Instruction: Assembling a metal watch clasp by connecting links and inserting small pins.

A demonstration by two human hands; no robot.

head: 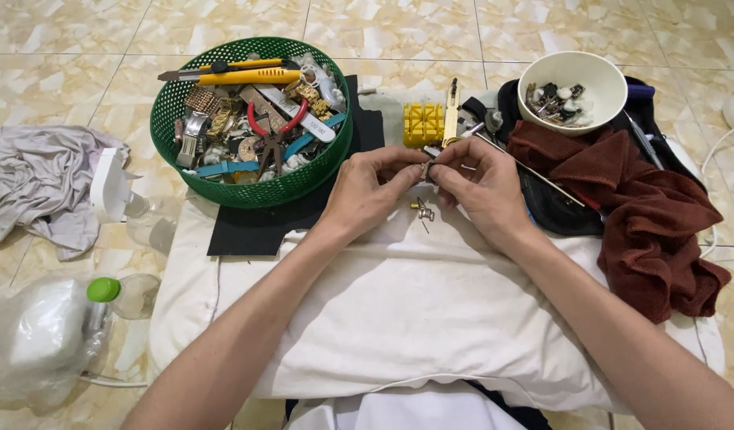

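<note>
Between both hands' fingertips sits a small shiny gold-toned metal part point(425, 170). Beneath them lies matt white cloth padding point(399, 302); to their left, a green perforated plastic basket point(169, 111); right, rough maroon terry towel point(661, 231).

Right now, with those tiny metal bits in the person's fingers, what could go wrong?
The small metal part pinched between the left hand and right hand could slip and vanish into the soft white cushion. The loose gold piece below could roll off. A bumped elbow might tip the full green basket.
</note>
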